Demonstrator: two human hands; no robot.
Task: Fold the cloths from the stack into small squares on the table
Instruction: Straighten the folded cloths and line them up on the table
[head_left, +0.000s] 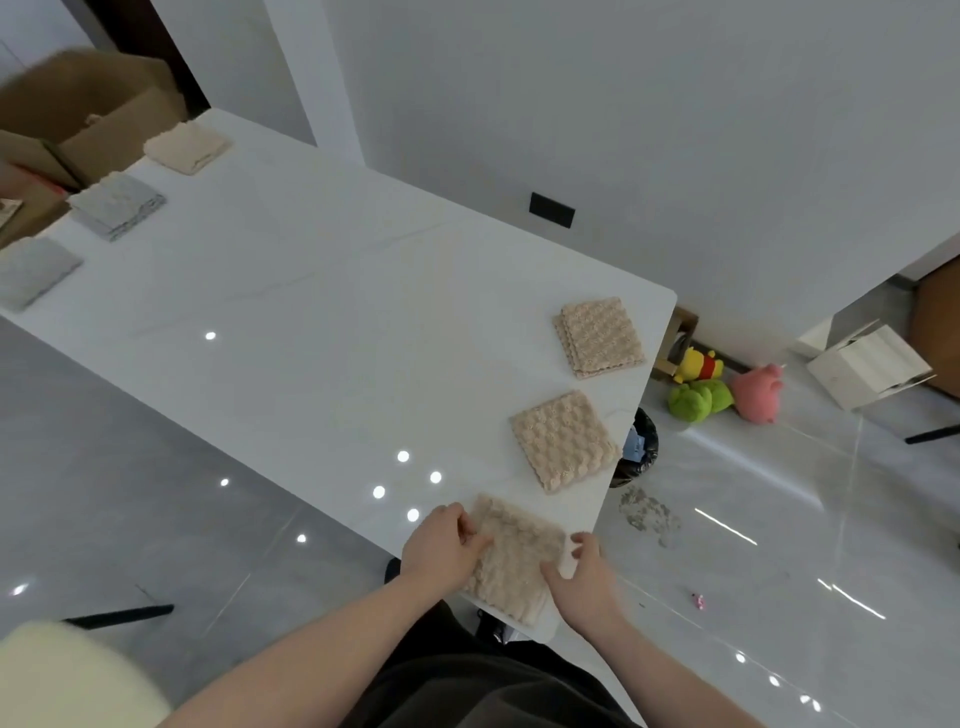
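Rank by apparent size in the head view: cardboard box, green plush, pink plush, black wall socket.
1. cardboard box
2. green plush and pink plush, too alike to separate
3. black wall socket
Camera distances differ, so true sizes are uncertain.

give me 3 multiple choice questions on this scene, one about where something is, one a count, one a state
1. Where do the plush toys lie?
A. on the floor past the table end
B. on the table
C. in the cardboard box

2. How many beige folded cloths lie on the white table?
A. two
B. four
C. six

3. What are both hands doing?
A. hanging idle
B. touching the nearest beige cloth
C. lifting a grey cloth

Answers: 1 A, they lie on the floor by the wall. 2 B, three near, one far. 3 B, left hand and right hand sit at its sides.
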